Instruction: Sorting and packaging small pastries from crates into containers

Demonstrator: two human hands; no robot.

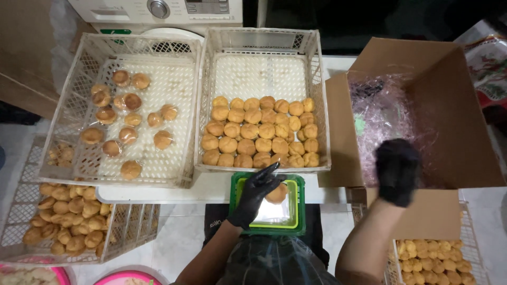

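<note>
Centrally, a round golden pastry (pixel 277 194) sits in the green tray (pixel 299 207), and the left hand (pixel 255 194), black-gloved, has its fingers (pixel 268 171) curled over the pastry's left edge. Just behind the green tray stands a white crate (pixel 320 105) packed with bare pastries; left of that, another crate (pixel 68 105) holds wrapped ones. Right of the tray, the right hand (pixel 396 170) reaches into a cardboard box (pixel 454 105) of clear wrappers (pixel 377 105); its grip is too blurred to tell.

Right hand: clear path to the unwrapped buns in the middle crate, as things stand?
Probably yes. The right hand is in the cardboard box, right beside the middle crate. The crate is open on top and nothing covers the buns. Only the box flap and the crate's low wall lie between.
</note>
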